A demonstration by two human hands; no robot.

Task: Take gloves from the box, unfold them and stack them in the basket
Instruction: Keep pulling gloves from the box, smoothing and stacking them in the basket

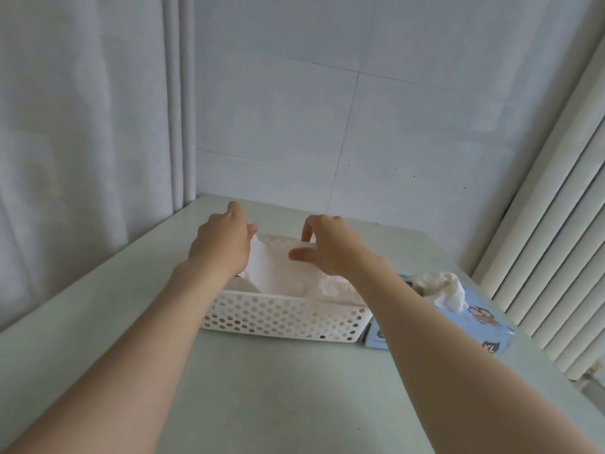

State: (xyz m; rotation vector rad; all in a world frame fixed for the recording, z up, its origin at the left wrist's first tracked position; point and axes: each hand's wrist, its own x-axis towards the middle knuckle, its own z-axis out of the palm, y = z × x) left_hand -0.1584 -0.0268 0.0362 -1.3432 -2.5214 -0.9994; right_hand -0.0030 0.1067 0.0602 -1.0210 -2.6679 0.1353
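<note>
Pale green desk (262, 388) carries everything. White perforated basket (281, 317) sits mid-desk, with the blue glove box (471, 322) just beside its right end. You're holding one thin white glove (278, 270) spread out over the basket, above the stacked gloves (334, 286) lying inside. Your left grip (222, 244) pinches its left edge and your right grip (330, 247) pinches its right edge. A crumpled glove (445, 290) pokes out of the box top.

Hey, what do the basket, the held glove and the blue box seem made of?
Basket: likely moulded white plastic, matte, with rows of round holes. Glove: thin whitish film, probably disposable plastic; it crinkles. Box: apparently printed cardboard, crisp folded edges.
</note>
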